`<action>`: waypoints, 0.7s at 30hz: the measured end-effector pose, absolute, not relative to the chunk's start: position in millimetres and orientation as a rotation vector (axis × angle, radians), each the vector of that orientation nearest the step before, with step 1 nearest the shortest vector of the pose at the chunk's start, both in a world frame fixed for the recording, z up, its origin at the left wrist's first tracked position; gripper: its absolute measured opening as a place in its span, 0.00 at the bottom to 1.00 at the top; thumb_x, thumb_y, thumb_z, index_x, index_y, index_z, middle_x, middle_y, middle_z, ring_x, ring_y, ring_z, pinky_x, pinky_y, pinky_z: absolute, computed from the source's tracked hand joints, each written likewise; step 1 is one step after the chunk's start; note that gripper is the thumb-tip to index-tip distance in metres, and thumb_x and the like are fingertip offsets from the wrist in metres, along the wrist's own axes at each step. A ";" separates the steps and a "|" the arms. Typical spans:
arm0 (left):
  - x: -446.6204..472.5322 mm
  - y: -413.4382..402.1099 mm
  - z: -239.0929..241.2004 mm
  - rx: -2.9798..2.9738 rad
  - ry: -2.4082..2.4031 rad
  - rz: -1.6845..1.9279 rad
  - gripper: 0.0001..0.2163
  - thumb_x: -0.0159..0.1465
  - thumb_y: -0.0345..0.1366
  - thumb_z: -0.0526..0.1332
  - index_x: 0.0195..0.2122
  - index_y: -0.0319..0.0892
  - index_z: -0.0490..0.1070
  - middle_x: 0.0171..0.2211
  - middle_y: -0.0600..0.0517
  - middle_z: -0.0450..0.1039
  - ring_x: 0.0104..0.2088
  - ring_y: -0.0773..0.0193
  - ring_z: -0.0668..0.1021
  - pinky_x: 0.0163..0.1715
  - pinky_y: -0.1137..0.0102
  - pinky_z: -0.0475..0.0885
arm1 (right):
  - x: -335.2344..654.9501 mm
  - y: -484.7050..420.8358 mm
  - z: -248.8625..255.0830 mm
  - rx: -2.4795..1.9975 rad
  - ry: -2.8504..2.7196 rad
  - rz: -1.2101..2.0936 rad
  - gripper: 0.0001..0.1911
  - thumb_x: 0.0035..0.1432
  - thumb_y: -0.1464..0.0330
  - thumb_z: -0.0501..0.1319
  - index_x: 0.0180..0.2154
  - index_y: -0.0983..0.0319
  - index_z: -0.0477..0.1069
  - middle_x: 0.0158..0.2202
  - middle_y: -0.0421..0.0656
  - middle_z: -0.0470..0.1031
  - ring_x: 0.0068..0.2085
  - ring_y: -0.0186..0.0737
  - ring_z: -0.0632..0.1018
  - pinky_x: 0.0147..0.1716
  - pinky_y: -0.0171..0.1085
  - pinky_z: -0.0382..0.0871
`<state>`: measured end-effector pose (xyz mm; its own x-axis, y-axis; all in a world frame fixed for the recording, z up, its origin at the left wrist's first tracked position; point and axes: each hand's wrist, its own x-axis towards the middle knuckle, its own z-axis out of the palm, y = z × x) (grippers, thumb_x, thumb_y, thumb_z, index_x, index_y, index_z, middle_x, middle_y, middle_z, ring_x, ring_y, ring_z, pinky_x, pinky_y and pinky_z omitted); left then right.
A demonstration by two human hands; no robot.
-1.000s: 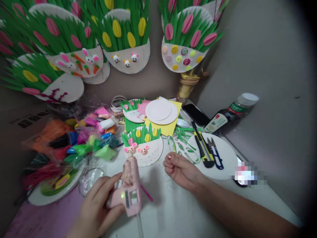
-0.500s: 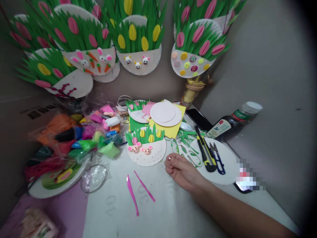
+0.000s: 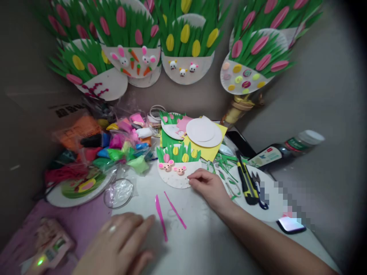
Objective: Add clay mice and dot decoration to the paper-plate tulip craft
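Note:
A paper-plate craft (image 3: 176, 179) with green paper grass, pink and yellow tulips and two pink mouse heads (image 3: 179, 170) lies on the table. My right hand (image 3: 210, 190) is at its lower right edge, thumb and forefinger pinched together over the dotted white part. Whatever is in the pinch is too small to name. My left hand (image 3: 117, 242) is low in front, somewhat blurred, its fingers stretched out and holding nothing. Just beyond its fingertips lie a pink plastic knife-shaped tool (image 3: 161, 217) and a thin pink stick (image 3: 175, 211).
Bags of coloured clay (image 3: 114, 145) pile up at the left. On the right, a white plate (image 3: 273, 187) bears a utility knife (image 3: 247, 183) and thread snips. A dark bottle (image 3: 286, 149) leans behind it. Finished plate crafts (image 3: 187, 70) hang on the wall.
My left hand has come into view at the bottom. My right hand has moved onto the craft's right edge. The view has swung left, so everything sits farther right.

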<state>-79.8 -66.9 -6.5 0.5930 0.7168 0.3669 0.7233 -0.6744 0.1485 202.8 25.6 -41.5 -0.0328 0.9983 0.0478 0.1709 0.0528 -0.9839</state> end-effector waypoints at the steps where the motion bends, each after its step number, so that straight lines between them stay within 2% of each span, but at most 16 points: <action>1: -64.2 -57.6 -1.8 -2.828 -1.204 -0.596 0.15 0.65 0.41 0.56 0.52 0.45 0.69 0.37 0.50 0.76 0.36 0.62 0.76 0.35 0.69 0.71 | 202.3 27.2 -41.4 -1.273 -1.523 0.961 0.02 0.50 0.70 0.66 0.29 0.60 0.77 0.29 0.41 0.74 0.32 0.36 0.74 0.31 0.35 0.66; 5: -31.9 -35.2 -6.5 -2.877 -1.184 -0.609 0.12 0.67 0.36 0.52 0.48 0.40 0.68 0.34 0.49 0.75 0.33 0.60 0.76 0.34 0.66 0.72 | 201.6 33.0 -46.4 -1.136 -1.937 0.480 0.05 0.56 0.74 0.62 0.34 0.61 0.77 0.29 0.43 0.74 0.35 0.39 0.74 0.36 0.37 0.68; 8: -36.7 -34.3 -21.2 -2.898 -1.292 -0.666 0.11 0.67 0.35 0.52 0.48 0.40 0.67 0.35 0.48 0.74 0.34 0.59 0.75 0.34 0.65 0.72 | 200.5 36.8 -53.4 -1.054 -2.105 0.288 0.06 0.58 0.75 0.60 0.36 0.62 0.76 0.30 0.44 0.73 0.36 0.40 0.72 0.37 0.38 0.69; 21: -46.0 -35.9 -20.4 -2.919 -1.377 -0.821 0.09 0.66 0.34 0.53 0.45 0.41 0.68 0.32 0.50 0.74 0.31 0.61 0.75 0.30 0.67 0.71 | 198.0 40.0 -56.2 -1.097 -2.272 0.163 0.09 0.61 0.73 0.56 0.39 0.59 0.74 0.30 0.45 0.73 0.35 0.42 0.71 0.37 0.41 0.69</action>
